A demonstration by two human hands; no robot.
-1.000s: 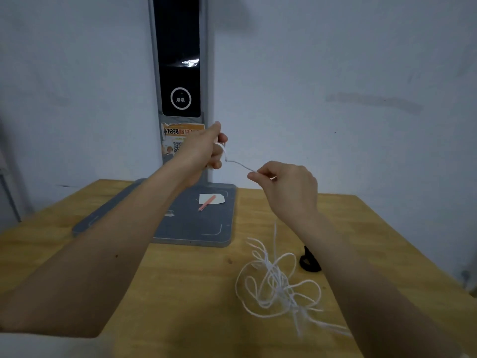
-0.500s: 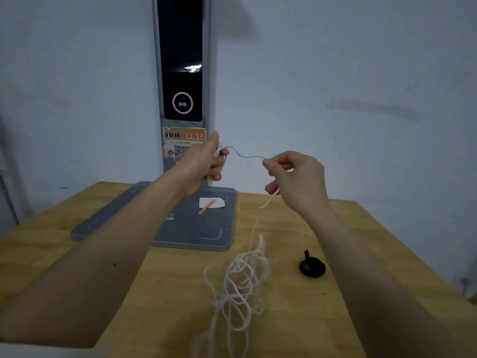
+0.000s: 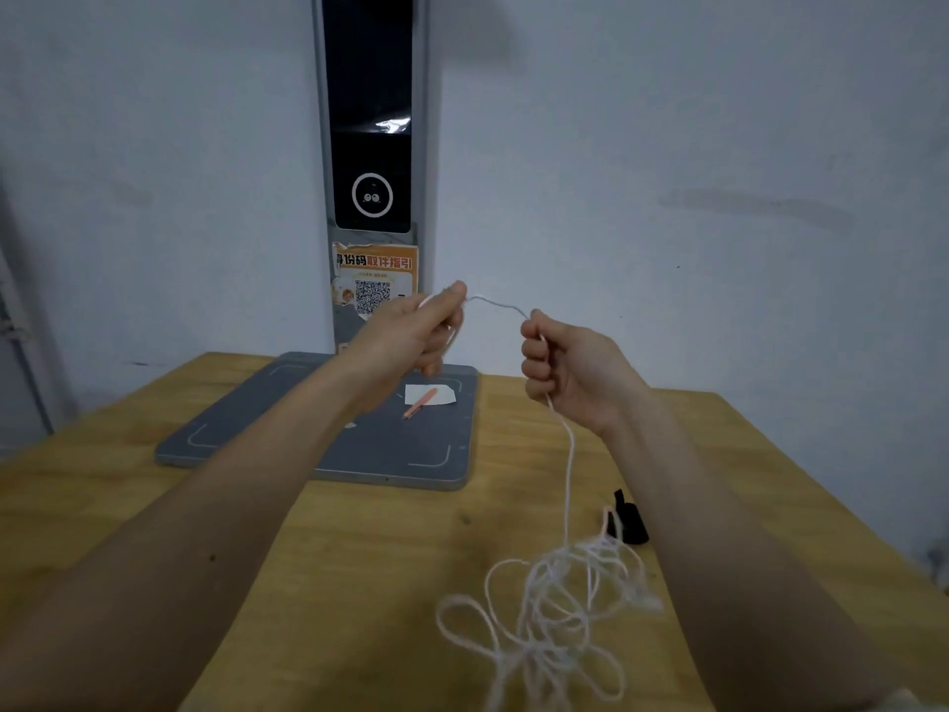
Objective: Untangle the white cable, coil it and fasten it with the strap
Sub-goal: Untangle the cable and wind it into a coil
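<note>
Both hands are raised above the counter (image 3: 359,557). The left hand (image 3: 416,326) pinches the cable (image 3: 567,454) end; the right hand (image 3: 570,370) fingers close around it. Tangled loops lie near the front edge, the strap (image 3: 627,521) just beside.

The right forearm (image 3: 719,531) is hiding part of the black strap (image 3: 627,524), and the blurred cable tangle (image 3: 560,624) is running off the bottom edge.

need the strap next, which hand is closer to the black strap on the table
Right. The right hand is raised above and behind the black strap; the left hand is farther off to its left.
</note>
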